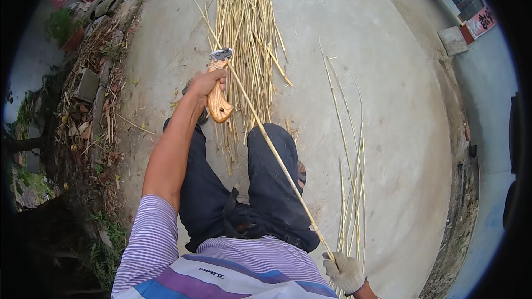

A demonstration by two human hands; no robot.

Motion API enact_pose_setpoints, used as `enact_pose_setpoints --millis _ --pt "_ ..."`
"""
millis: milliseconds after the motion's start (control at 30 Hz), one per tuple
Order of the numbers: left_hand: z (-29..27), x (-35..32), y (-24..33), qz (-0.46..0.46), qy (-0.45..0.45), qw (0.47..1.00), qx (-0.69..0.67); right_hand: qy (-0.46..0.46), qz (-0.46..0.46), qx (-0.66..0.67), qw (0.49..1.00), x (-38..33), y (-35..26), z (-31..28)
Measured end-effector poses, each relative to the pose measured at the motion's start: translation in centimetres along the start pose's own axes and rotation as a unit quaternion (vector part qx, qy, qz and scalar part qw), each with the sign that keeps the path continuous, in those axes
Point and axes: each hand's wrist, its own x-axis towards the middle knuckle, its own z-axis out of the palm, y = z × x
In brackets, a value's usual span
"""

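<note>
My bare left hand [204,84] is closed round a wooden-handled tool [219,105], above my left knee. The tool has a dark metal head; its exact kind does not show, and my fingers cover part of the handle. A long thin cane [271,147], like bamboo, runs past the tool's head and slants down across my right thigh. At its lower end my right hand [344,274], in a pale glove, is closed round it near my right hip. Beyond my knees lies a thick bundle of similar canes [244,27] on the concrete.
Several loose canes [352,188] lie on the concrete floor [399,133] to my right. Stones, dry stalks and litter [91,88] line the left side, with a potted plant [65,27] behind. A pale wall [493,111] stands at the far right.
</note>
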Motion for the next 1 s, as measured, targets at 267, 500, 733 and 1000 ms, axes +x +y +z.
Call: enact_pose_setpoints --millis 267,500,733,1000 --pt "13.6 -13.1 -5.2 -0.068 -0.139 0.988 -0.008 0.012 0.041 0.210 0.977 12.7 -8.8 -4.7" --pt "12.3 -11.0 -5.4 -0.048 -0.111 0.992 0.030 0.085 -0.012 0.135 0.987 13.5 -7.5 -1.2" --pt "5.7 -0.3 1.8 0.008 -0.009 0.999 0.031 0.045 -0.140 -0.004 0.989 5.5 0.6 1.8" --pt "16.5 -10.5 -4.1 -0.061 -0.132 0.988 0.060 0.066 0.022 0.237 0.969 15.1 -6.2 -4.1"
